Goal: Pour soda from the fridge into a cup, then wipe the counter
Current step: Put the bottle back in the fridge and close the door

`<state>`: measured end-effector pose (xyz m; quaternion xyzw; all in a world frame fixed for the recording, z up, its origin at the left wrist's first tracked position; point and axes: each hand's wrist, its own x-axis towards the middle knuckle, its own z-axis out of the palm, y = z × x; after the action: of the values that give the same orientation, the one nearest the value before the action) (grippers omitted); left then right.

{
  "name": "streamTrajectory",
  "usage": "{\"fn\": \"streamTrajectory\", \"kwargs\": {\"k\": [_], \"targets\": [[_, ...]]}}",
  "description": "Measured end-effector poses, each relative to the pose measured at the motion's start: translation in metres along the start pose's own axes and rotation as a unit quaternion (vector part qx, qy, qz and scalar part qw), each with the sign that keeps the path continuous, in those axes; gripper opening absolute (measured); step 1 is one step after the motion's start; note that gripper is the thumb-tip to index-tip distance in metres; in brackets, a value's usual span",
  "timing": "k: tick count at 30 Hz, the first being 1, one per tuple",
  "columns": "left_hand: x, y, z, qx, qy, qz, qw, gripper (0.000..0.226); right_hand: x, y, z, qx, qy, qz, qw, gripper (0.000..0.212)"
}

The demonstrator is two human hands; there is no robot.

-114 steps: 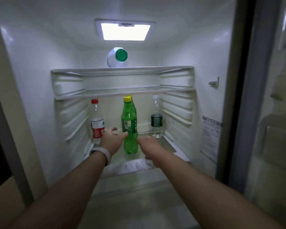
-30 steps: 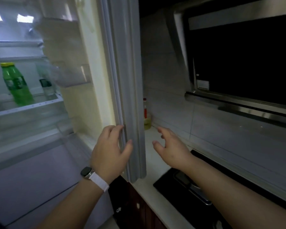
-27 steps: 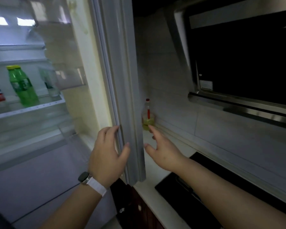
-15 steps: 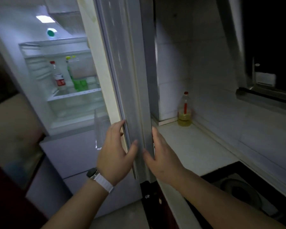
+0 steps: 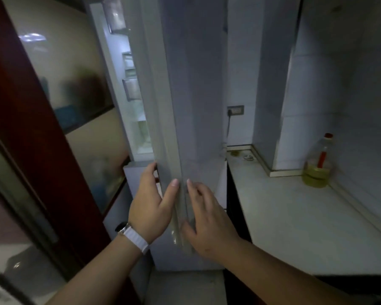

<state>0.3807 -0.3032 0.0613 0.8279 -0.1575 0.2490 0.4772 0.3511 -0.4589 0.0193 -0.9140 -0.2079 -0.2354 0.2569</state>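
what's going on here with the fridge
A person has both hands on the fridge door, which stands ajar with the lit inside showing through the gap. The left hand wraps the door's edge; the right hand lies flat on its front. Neither holds a bottle. An oil bottle stands on the counter to the right.

We see a pale grey fridge door (image 5: pixel 185 106), a white watch strap (image 5: pixel 135 237), and right of the door, a red-capped bottle of yellow oil (image 5: pixel 317 166).
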Motion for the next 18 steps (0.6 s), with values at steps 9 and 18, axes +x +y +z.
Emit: {"fn": "streamTrajectory", "kwargs": {"k": [9, 18], "targets": [[0.047, -0.064, -0.051, -0.058, 0.014, -0.006, 0.998, 0.052, 0.08, -0.009, 0.051, -0.06, -0.015, -0.035, 0.997, 0.067], [0.105, -0.145, -0.098, -0.111, -0.042, -0.04, 0.992, 0.087, 0.192, -0.003, 0.08, -0.166, 0.046, -0.04, 0.984, 0.076]]}}
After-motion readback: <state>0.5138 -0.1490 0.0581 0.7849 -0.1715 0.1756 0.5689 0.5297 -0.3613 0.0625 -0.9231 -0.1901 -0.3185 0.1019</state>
